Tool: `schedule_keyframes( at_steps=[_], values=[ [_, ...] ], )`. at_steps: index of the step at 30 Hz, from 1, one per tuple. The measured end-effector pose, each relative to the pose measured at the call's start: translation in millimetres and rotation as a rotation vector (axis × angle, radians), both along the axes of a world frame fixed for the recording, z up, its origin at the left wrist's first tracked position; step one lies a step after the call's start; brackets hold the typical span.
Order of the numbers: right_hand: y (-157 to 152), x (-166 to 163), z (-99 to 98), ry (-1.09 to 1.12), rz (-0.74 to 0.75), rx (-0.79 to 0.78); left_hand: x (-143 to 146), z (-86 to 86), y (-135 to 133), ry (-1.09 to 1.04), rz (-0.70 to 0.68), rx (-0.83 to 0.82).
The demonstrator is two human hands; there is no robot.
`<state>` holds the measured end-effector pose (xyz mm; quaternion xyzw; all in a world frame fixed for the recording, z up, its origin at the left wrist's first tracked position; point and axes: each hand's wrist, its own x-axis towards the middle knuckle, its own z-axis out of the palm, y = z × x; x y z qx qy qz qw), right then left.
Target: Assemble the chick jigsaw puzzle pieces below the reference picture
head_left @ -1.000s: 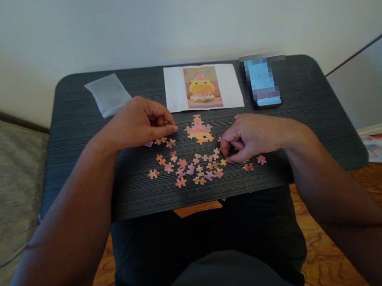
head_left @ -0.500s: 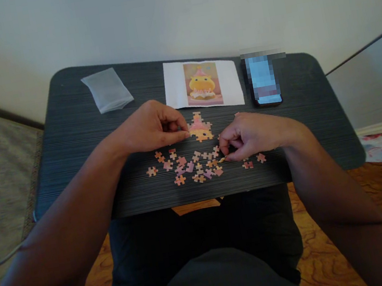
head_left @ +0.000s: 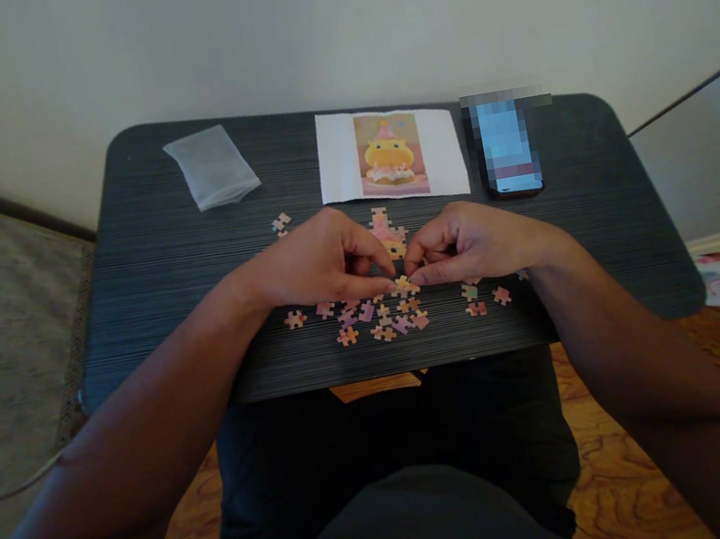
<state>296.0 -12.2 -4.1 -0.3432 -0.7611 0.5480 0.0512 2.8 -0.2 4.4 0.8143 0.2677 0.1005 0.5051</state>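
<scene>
My left hand (head_left: 348, 258) and my right hand (head_left: 462, 243) meet over the dark table, fingers curled and thumbs against forefingers. Between their fingertips is a yellow jigsaw puzzle piece (head_left: 404, 285), pinched from both sides. Just beyond it lies a small joined section of the puzzle (head_left: 387, 230), pink above and yellow below, its lower part partly covered by my fingers. Loose pink, purple and orange puzzle pieces (head_left: 365, 312) are scattered on the near side of my hands. A few more loose pieces (head_left: 500, 295) lie to the right, and my hands hide some others.
A paper with a printed picture (head_left: 390, 154) of a yellow character in a party hat lies at the back. Left of it is a clear plastic bag (head_left: 213, 167); right of it, a phone (head_left: 509, 148). The table's (head_left: 154, 276) back edge runs along the wall.
My left hand has left the edge of the joined section and come down and right. My right hand has moved slightly up with the yellow puzzle piece, now between both hands.
</scene>
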Motion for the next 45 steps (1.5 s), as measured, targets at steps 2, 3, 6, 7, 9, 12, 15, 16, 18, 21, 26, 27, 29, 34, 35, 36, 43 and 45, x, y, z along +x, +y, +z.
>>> schedule_keyframes(
  at_steps=[2,3,6,7,9,12,15,16,18,21,26,27,29,34,35,36,43,45],
  values=[
    [0,-1,-1.1,0.016,0.003,0.021,0,-0.2,0,-0.008,-0.002,0.01],
    [0,-2,-1.5,0.024,0.001,0.038,0,-0.2,0,-0.012,-0.002,0.009],
    [-1,-3,-1.7,0.039,-0.015,0.09,-1,0.1,1,-0.014,0.004,-0.016],
    [-1,-4,-1.6,0.045,-0.024,0.1,-1,0.3,1,-0.014,0.002,-0.027],
    [-2,-7,-1.3,0.062,-0.036,0.106,-1,0.5,1,-0.017,-0.001,-0.052],
    [-3,-11,-2.1,0.097,-0.047,0.115,-2,1.2,0,-0.008,0.005,-0.118],
    [-3,-12,-4.6,0.13,-0.065,0.137,-5,2.7,2,0.02,0.021,-0.162],
    [-3,-11,-5.6,0.142,-0.084,0.149,-7,3.3,4,0.033,0.03,-0.152],
    [-3,-10,-7.2,0.157,-0.144,0.187,-12,4.5,9,0.075,0.054,-0.103],
    [-3,-6,-7.9,0.119,-0.227,0.278,-20,4.8,17,0.159,0.109,-0.018],
    [0,-8,-7.9,0.01,-0.226,0.425,-22,2.3,21,0.211,0.114,0.037],
    [1,-10,-8.4,0.005,-0.217,0.455,-21,1.7,20,0.211,0.106,0.054],
    [1,-13,-9.9,-0.006,-0.195,0.513,-19,0.8,19,0.203,0.101,0.09],
    [-1,-18,-12.9,-0.043,-0.172,0.649,-16,0.6,17,0.192,0.125,0.051],
    [-2,-19,-13.2,-0.056,-0.17,0.668,-16,0.5,16,0.181,0.131,0.027],
    [-3,-20,-13.4,-0.07,-0.168,0.686,-16,0.3,16,0.163,0.136,0.006],
    [-7,-22,-13.4,-0.139,-0.136,0.801,-14,-0.6,16,0.087,0.143,-0.075],
    [-6,-22,-13.5,-0.152,-0.132,0.802,-15,1.4,16,0.111,0.159,-0.009]
  ],
)
